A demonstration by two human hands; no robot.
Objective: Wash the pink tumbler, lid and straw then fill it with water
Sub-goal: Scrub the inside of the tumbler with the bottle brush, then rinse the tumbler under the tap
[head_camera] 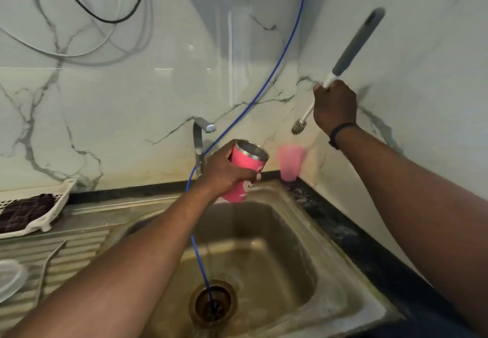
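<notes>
Tumbler: the pink tumbler (pixel 244 172) sat at centre frame, above the back rim of the sink, lidless, its steel mouth tilted up and to the right.
Left hand: the left hand (pixel 224 170) grasped the tumbler round its body, fingers curled over the side.
Right hand: the right hand (pixel 334 105), in the upper right of the frame, was clenched round the white shaft of a bottle brush (pixel 340 70); grey handle up, small head down, blurred.
Sink: the steel sink (pixel 303 232) filled the lower centre, with a drain (pixel 214 303) at the bottom.
Tap: the tap (pixel 201 139) stood just left of the tumbler.
Hose: a blue hose (pixel 284 55) ran from the top of the frame down into the drain.
Cup: a pale pink cup (pixel 290 162) stood on the dark desk (pixel 343 226) in the corner, right of the tumbler.
Rack: a white rack (pixel 56 207) holding a dark cloth (pixel 23 212) lay at the left edge.
</notes>
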